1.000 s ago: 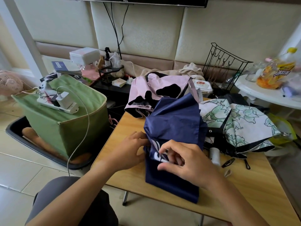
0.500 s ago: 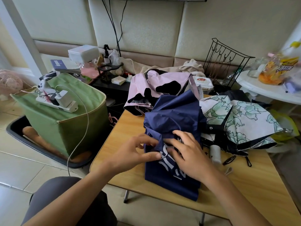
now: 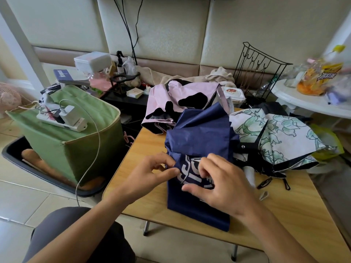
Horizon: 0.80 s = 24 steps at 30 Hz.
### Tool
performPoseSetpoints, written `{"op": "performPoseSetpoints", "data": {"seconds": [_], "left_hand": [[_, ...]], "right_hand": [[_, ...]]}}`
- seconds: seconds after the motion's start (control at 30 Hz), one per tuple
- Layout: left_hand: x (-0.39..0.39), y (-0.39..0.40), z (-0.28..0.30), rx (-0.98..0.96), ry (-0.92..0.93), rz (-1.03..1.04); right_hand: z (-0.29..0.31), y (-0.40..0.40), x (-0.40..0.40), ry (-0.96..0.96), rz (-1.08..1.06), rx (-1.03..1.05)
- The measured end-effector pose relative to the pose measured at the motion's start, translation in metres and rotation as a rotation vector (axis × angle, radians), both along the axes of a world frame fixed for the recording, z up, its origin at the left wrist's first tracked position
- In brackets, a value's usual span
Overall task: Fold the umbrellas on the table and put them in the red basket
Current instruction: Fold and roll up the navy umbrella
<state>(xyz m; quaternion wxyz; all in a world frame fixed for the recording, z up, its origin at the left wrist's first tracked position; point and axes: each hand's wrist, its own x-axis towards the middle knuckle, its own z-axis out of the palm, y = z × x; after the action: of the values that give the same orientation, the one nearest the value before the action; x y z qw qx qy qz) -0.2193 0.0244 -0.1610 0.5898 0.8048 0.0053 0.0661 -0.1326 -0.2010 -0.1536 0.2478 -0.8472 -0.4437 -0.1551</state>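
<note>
Far left, off the table: green fabric bin, boxy, soft-sided with pale piping, sitting in a dark tray on the tiled floor. A white power strip lies on its top; a white cable trails down its side.

Left hand: forearm comes in from the lower left, wrist over the table's left edge. Thumb and forefinger pressed together, pinching the left edge of the navy umbrella fabric. Other fingers curled.

Navy umbrella lies mid-table, running from the near edge toward the far edge. Thin, smooth, creased nylon with white lettering; loose folds bunched at the far end, flatter near the front.

Right hand: forearm enters from the lower right, palm down on the navy cloth. Fingers bent, tips and thumb gripping a fold at the lettering.

Far edge: pink umbrella with black patches, crumpled, half off the table.

Right side: white umbrella with green floral print and black trim, collapsed but not rolled, touching the navy one.

No red basket in view.
</note>
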Motion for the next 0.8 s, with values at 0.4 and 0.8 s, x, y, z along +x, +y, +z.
{"op": "performPoseSetpoints", "data": {"seconds": [0.4, 0.8], "left_hand": [[-0.001, 0.006, 0.002, -0.164, 0.376, -0.030], [-0.003, 0.004, 0.000, -0.184, 0.475, 0.026]], "right_hand": [[0.005, -0.057, 0.029, 1.138, -0.445, -0.058], [-0.012, -0.052, 0.011, 1.111, -0.479, -0.029]]}}
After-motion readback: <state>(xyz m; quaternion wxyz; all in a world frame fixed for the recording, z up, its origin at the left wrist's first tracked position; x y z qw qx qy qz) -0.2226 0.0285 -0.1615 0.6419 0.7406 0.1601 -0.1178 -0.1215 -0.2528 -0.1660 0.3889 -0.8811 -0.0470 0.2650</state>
